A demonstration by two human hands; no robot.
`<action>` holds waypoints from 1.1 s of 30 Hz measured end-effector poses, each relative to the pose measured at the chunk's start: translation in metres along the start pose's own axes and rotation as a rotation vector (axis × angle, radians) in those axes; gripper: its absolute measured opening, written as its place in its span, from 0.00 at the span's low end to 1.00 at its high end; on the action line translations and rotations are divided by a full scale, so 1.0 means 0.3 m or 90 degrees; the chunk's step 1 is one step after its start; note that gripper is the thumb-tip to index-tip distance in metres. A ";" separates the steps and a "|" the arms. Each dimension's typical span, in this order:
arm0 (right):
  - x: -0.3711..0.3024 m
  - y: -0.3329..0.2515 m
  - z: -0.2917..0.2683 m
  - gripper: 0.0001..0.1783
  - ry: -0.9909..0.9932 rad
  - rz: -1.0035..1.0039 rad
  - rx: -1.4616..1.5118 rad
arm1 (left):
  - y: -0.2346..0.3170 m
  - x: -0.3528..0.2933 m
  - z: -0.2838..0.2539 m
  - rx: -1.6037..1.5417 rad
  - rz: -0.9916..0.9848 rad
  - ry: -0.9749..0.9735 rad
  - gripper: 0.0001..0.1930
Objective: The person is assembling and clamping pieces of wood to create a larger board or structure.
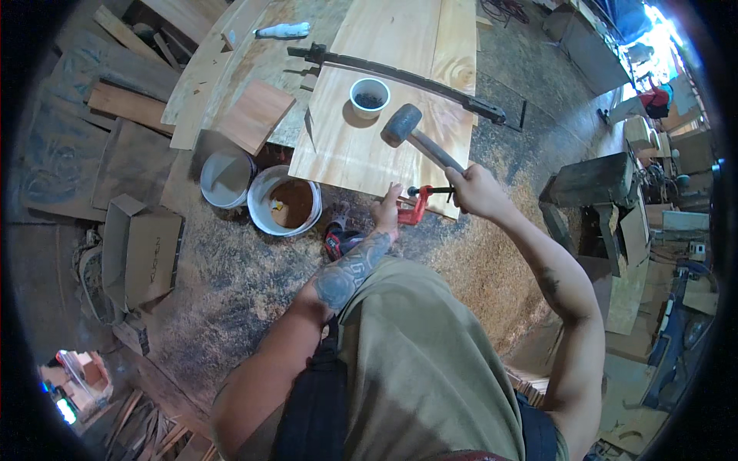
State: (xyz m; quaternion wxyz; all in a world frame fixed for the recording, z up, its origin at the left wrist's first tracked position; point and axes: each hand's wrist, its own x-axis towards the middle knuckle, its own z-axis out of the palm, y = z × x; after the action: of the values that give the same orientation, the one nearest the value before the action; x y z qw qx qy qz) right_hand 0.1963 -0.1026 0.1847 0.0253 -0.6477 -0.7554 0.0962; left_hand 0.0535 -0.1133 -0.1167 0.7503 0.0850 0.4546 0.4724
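- Olive shirt (419,338) sits nearest, at six o'clock.
- Mallet (402,125): its head is at ten o'clock from my right hand (478,190), closed round the handle.
- Red clamp (420,209): at three o'clock from my left hand (384,213), half-curled; whether it grips, I cannot tell.
- Dark, blunt mallet head; black clamp screw.

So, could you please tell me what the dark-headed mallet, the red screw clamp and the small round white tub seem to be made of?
Dark-headed mallet: head probably rubber, being dull and blackish; handle likely wood, greyish-brown and matte. Red screw clamp: probably painted metal, given its even red coating. Small round white tub: perhaps smooth plastic, judging by its thin rim.
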 end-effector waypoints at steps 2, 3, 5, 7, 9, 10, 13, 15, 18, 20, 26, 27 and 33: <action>0.029 0.036 0.001 0.25 -0.237 0.430 0.589 | -0.020 0.015 -0.002 -0.008 -0.001 -0.006 0.29; 0.028 0.084 0.009 0.15 -0.260 0.423 0.549 | -0.027 0.023 0.000 -0.009 -0.001 -0.005 0.29; -0.011 0.023 -0.072 0.11 -0.118 0.151 0.313 | -0.036 0.021 -0.016 0.028 0.004 0.043 0.27; -0.013 0.013 -0.127 0.25 0.080 -0.257 -0.036 | -0.044 0.037 -0.037 0.001 -0.011 0.017 0.27; 0.004 0.045 -0.130 0.26 -0.004 -0.329 -0.071 | -0.043 0.035 -0.036 -0.017 -0.032 -0.019 0.27; 0.006 0.062 -0.129 0.28 -0.089 -0.397 -0.107 | -0.038 0.028 -0.021 -0.008 -0.020 -0.016 0.27; 0.036 0.030 -0.104 0.29 -0.128 -0.282 -0.102 | 0.001 -0.003 0.009 0.023 -0.008 0.025 0.26; 0.011 0.052 0.018 0.22 0.015 -0.120 0.100 | 0.032 -0.046 0.040 0.050 -0.016 0.053 0.26; -0.009 -0.040 0.085 0.27 -0.152 0.457 0.983 | 0.081 -0.083 0.072 0.022 0.001 0.063 0.27; -0.042 -0.066 0.070 0.31 -0.164 0.470 1.027 | 0.092 -0.086 0.072 -0.032 -0.014 0.031 0.28; -0.359 0.135 0.462 0.16 -0.003 0.391 0.841 | 0.072 -0.056 0.043 0.074 -0.034 0.065 0.22; -0.397 0.120 0.523 0.15 -0.117 0.364 0.746 | 0.076 -0.052 0.044 0.080 -0.032 0.062 0.22; -0.299 -0.043 0.878 0.22 0.206 0.438 1.203 | 0.090 -0.061 0.033 0.040 -0.063 0.029 0.23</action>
State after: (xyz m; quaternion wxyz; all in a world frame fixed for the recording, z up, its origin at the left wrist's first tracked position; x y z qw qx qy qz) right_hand 0.1552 -0.2223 -0.0634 0.5995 -0.5500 -0.1303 0.5667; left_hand 0.0415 -0.1103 -0.0849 0.7589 0.0749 0.4900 0.4224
